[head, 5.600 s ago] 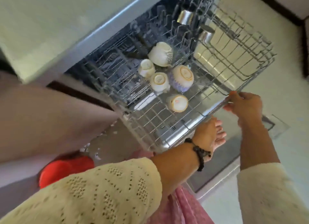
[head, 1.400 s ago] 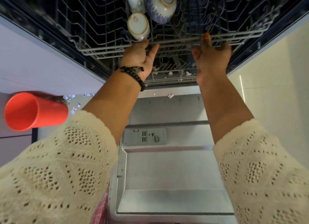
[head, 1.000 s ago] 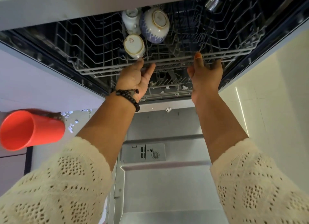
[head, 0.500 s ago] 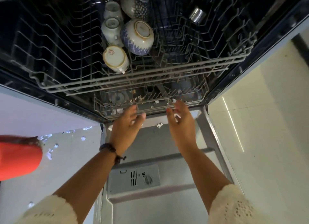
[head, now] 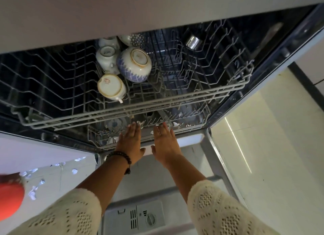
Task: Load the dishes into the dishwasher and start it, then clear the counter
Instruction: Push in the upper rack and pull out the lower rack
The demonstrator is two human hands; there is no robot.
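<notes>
Both arms stretched forward, cream knit sleeves. Left hand [head: 130,143] and right hand [head: 165,144] side by side, palms down, fingers straight, thumbs inward.

Grey coated wire upper rack [head: 157,101]; glossy glazed ceramic bowl [head: 134,64] and cup [head: 111,87]; shiny steel tumbler [head: 192,41]; matt grey plastic door [head: 157,191]; open-knit cream sleeves [head: 220,208]; glossy tiled floor [head: 271,147].

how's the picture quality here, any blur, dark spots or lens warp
Head view: wide-angle bends the upper rack rails; the tub interior is dark, so the lower rack contents are hard to read; the red cup at the left edge is blurred; a bright glare streak crosses the floor.
</notes>
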